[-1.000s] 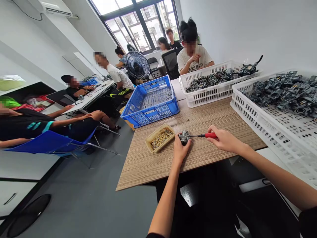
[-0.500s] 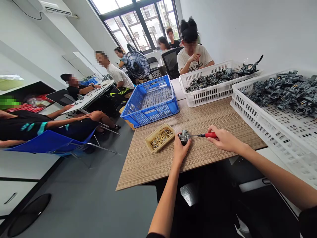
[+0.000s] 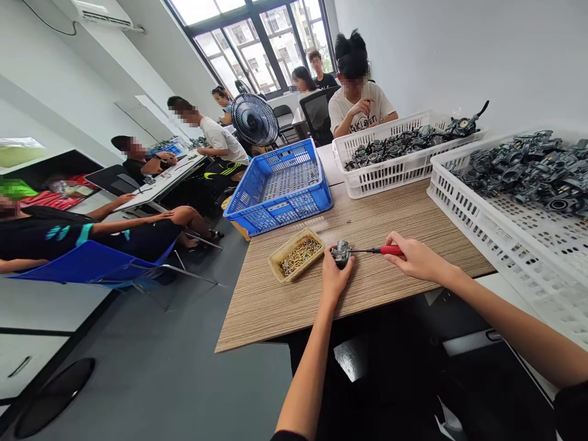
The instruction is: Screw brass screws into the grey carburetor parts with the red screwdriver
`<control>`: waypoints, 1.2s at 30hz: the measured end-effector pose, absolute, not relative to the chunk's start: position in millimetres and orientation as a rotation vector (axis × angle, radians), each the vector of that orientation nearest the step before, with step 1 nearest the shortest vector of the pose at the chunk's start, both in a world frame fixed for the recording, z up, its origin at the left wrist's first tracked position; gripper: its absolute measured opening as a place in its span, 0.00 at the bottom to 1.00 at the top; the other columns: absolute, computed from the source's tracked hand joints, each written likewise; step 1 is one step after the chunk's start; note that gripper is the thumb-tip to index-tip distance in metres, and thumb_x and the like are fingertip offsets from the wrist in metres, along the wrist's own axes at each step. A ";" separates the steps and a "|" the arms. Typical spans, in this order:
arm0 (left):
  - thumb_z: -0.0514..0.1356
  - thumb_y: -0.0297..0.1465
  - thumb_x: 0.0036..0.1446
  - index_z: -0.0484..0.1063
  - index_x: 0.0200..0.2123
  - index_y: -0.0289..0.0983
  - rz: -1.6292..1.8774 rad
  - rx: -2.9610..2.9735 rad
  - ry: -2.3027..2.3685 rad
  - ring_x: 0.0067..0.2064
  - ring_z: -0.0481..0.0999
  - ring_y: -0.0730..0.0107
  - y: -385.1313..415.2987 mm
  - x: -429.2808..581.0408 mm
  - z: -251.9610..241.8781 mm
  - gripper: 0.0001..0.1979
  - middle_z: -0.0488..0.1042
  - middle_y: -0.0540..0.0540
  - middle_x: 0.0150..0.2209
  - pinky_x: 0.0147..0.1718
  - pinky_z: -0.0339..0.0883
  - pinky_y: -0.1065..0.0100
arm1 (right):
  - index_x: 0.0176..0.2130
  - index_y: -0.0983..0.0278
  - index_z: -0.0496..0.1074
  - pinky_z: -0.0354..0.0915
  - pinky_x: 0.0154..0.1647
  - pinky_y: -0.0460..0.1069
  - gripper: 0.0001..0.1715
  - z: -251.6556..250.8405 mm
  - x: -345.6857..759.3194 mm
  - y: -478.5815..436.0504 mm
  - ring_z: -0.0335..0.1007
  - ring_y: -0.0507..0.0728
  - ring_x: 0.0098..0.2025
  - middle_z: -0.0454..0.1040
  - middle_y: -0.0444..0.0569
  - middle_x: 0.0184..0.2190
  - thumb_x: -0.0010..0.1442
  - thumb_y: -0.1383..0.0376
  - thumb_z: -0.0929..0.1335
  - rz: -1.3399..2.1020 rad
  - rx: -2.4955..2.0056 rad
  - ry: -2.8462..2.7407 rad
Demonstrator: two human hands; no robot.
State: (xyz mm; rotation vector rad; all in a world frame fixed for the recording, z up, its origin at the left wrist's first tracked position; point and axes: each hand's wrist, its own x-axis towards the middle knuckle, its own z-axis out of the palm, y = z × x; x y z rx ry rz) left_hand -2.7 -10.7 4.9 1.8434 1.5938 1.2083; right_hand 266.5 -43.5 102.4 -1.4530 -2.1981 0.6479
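The left hand [image 3: 337, 277] is closed around a carburetor [image 3: 342, 253], cupping it from below just above the desk [image 3: 285, 312]. The right hand [image 3: 416, 258] is curled narrowly on a red-handled screwdriver [image 3: 388, 250], its thin shaft reaching to the carburetor's side. The carburetor looks like a stiff metal casting, probably heavy for its size and best held by its main body, since the small fittings may be more fragile.

Just left of the hands sits a small tray [image 3: 274, 260] of brass parts [image 3: 299, 257]. Farther up the desk are a blue crate [image 3: 280, 214] and 2 white crates [image 3: 478, 226] [image 3: 390, 177] heaped with dark carburetors [image 3: 523, 174]. Beyond them, a co-worker [image 3: 356, 107] in a white T-shirt sits at the desk's far end. At upper left, more people sit around a second desk [image 3: 158, 184], near a black fan [image 3: 254, 120].
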 end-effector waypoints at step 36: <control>0.66 0.39 0.61 0.63 0.56 0.41 1.218 1.839 1.578 0.49 0.77 0.58 -10.6 -3.2 3.8 0.24 0.76 0.42 0.49 0.54 0.70 0.57 | 0.49 0.58 0.63 0.60 0.38 0.50 0.09 102.5 267.1 -42.2 0.74 0.62 0.35 0.78 0.48 0.34 0.72 0.59 0.66 0.733 -1.466 -2.164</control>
